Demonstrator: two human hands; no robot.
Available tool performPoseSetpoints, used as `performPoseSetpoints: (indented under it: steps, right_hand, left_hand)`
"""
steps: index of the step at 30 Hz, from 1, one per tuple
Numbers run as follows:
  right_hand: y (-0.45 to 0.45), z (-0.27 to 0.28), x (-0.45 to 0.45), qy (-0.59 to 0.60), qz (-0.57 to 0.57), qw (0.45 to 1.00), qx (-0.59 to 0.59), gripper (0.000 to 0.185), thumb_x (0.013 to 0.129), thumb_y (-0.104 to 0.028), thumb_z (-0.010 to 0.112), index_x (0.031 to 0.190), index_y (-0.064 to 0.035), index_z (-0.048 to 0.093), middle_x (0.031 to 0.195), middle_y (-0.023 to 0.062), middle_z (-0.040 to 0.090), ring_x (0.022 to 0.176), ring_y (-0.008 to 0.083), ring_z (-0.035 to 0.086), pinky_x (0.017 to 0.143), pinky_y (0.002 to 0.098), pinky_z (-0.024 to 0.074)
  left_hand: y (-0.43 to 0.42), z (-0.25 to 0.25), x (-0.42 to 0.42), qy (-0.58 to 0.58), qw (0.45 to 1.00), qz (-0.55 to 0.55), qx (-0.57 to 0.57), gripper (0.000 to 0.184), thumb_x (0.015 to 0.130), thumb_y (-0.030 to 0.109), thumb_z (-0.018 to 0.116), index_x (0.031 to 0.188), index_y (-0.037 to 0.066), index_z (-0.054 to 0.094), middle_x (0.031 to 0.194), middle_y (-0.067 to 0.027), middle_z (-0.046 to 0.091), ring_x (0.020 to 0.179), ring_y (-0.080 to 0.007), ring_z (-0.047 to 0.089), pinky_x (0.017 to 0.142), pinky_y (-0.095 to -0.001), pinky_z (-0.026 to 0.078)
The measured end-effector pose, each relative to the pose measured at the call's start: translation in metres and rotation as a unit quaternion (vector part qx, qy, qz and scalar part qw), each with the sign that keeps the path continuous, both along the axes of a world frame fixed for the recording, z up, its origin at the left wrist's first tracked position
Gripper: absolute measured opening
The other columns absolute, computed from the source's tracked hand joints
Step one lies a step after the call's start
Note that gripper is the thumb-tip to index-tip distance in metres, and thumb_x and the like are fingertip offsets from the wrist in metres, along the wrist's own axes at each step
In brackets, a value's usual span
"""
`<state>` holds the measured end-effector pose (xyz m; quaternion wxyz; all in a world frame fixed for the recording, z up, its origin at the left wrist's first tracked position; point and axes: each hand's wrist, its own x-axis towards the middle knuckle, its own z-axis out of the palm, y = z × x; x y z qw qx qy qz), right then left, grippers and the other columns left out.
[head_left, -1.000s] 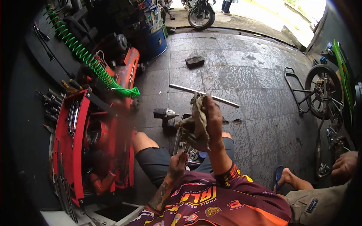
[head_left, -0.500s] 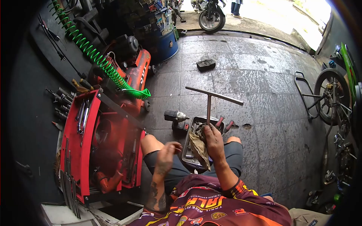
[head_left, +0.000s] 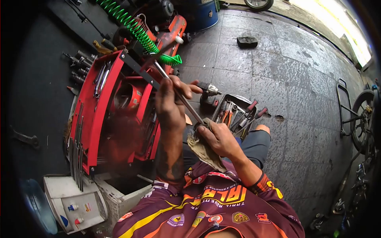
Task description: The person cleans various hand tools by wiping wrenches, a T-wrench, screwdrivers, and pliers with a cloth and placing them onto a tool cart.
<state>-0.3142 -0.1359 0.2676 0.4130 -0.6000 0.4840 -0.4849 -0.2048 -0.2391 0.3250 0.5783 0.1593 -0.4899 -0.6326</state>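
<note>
A metal T-handle slants up and left in front of the shirt, its crossbar blurred near the red tool cart. My left hand is wrapped loosely round the upper shaft, some fingers pointing right. Lower down, my right hand grips a dirty cloth round the shaft's lower end. The cloth hangs below that hand and hides the tool's tip. Beyond my right hand, a tray between the knees holds pliers and several other tools.
The red tool cart stands at the left, with a compressor and green coiled hose behind. An impact driver stands by the tray. A dark block lies on the floor. A wheel is at the right.
My left hand has moved up from the lap and taken hold of the shaft. The T-handle has tilted left. The view has shifted left and down.
</note>
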Motion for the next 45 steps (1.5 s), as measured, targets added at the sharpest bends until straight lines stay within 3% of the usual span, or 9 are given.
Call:
performPoseSetpoints:
  steps: [4, 5, 14, 16, 21, 27, 36, 42, 45]
  right_hand:
    - [0.010, -0.005, 0.002, 0.011, 0.020, 0.999, 0.039, 0.025, 0.091, -0.024, 0.049, 0.089, 0.0004, 0.050, 0.067, 0.0221, 0.054, 0.064, 0.0410, 0.054, 0.057, 0.0424, 0.0410]
    - [0.012, -0.009, 0.002, 0.000, 0.013, 0.999, 0.030, 0.025, 0.090, -0.025, 0.050, 0.089, 0.0003, 0.050, 0.068, 0.0222, 0.054, 0.065, 0.0410, 0.055, 0.057, 0.0425, 0.0412]
    - [0.030, -0.026, -0.029, 0.043, -0.010, 0.998, 0.034, 0.024, 0.089, -0.022, 0.052, 0.096, 0.0012, 0.053, 0.075, 0.0230, 0.057, 0.072, 0.0417, 0.056, 0.061, 0.0407, 0.0434]
    - [0.040, -0.045, -0.055, 0.003, -0.079, 0.996, 0.029, 0.026, 0.089, -0.020, 0.053, 0.103, 0.0016, 0.057, 0.080, 0.0150, 0.064, 0.075, 0.0245, 0.064, 0.070, 0.0299, 0.0482]
    - [0.004, -0.009, -0.080, -0.226, -0.225, 0.930, -0.180, 0.048, 0.092, -0.033, 0.045, 0.119, 0.0070, 0.047, 0.114, 0.0126, 0.054, 0.104, 0.0183, 0.053, 0.088, 0.0285, 0.0410]
    - [-0.066, 0.036, -0.064, 0.026, -0.080, 0.923, -0.375, 0.036, 0.084, -0.037, 0.051, 0.079, -0.0013, 0.053, 0.066, 0.0148, 0.048, 0.062, 0.0361, 0.050, 0.057, 0.0398, 0.0377]
    - [-0.050, -0.032, -0.084, 0.072, -0.102, 0.947, -0.295, 0.036, 0.084, -0.033, 0.060, 0.066, -0.0031, 0.051, 0.056, 0.0136, 0.047, 0.047, 0.0315, 0.045, 0.047, 0.0361, 0.0398]
    - [-0.049, -0.023, -0.111, 0.128, -0.278, 0.940, -0.153, 0.032, 0.082, -0.030, 0.063, 0.068, -0.0023, 0.056, 0.060, 0.0143, 0.056, 0.052, 0.0288, 0.057, 0.049, 0.0352, 0.0426]
    - [-0.042, -0.030, -0.125, 0.113, -0.275, 0.928, -0.224, 0.029, 0.083, -0.026, 0.061, 0.069, -0.0017, 0.056, 0.058, 0.0126, 0.056, 0.050, 0.0267, 0.056, 0.049, 0.0346, 0.0427]
  left_hand:
    - [-0.013, 0.005, 0.008, 0.029, 0.998, 0.010, 0.060, 0.028, 0.096, 0.035, 0.037, 0.088, 0.009, 0.045, 0.058, 0.0021, 0.036, 0.046, -0.0089, 0.042, 0.053, -0.0276, 0.049]
    - [-0.013, 0.006, 0.005, 0.055, 0.994, 0.024, 0.086, 0.028, 0.096, 0.034, 0.038, 0.087, 0.009, 0.045, 0.058, 0.0033, 0.031, 0.042, -0.0050, 0.030, 0.034, -0.0195, 0.032]
    - [-0.034, -0.009, -0.004, 0.039, 0.982, 0.056, 0.177, 0.028, 0.097, 0.034, 0.037, 0.084, 0.010, 0.045, 0.057, 0.0055, 0.027, 0.041, -0.0034, 0.018, 0.033, -0.0199, 0.013]
    - [-0.049, 0.005, 0.017, -0.016, 0.991, 0.023, 0.127, 0.028, 0.097, 0.035, 0.037, 0.084, 0.010, 0.044, 0.057, 0.0058, 0.027, 0.040, -0.0031, 0.017, 0.033, -0.0192, 0.013]
    - [-0.018, 0.012, 0.018, -0.105, 0.940, -0.260, 0.197, 0.032, 0.094, 0.041, 0.040, 0.081, 0.012, 0.043, 0.055, 0.0065, 0.024, 0.040, -0.0028, 0.018, 0.034, -0.0197, 0.014]
    - [0.036, -0.016, -0.004, -0.235, 0.848, -0.368, 0.300, 0.036, 0.095, 0.044, 0.037, 0.077, 0.013, 0.040, 0.054, 0.0060, 0.028, 0.038, -0.0042, 0.023, 0.034, -0.0203, 0.017]
    - [0.044, -0.017, 0.011, -0.176, 0.810, -0.432, 0.355, 0.032, 0.096, 0.040, 0.034, 0.081, 0.012, 0.039, 0.056, 0.0052, 0.027, 0.040, -0.0041, 0.021, 0.034, -0.0193, 0.017]
    - [0.023, -0.071, 0.010, -0.408, 0.903, -0.136, -0.001, 0.015, 0.096, 0.022, 0.044, 0.097, 0.008, 0.047, 0.063, 0.0066, 0.037, 0.049, -0.0015, 0.029, 0.042, -0.0165, 0.022]
    - [0.042, -0.053, 0.013, -0.309, 0.892, -0.273, 0.185, 0.019, 0.096, 0.027, 0.042, 0.089, 0.010, 0.045, 0.060, 0.0066, 0.033, 0.046, -0.0024, 0.027, 0.040, -0.0171, 0.021]
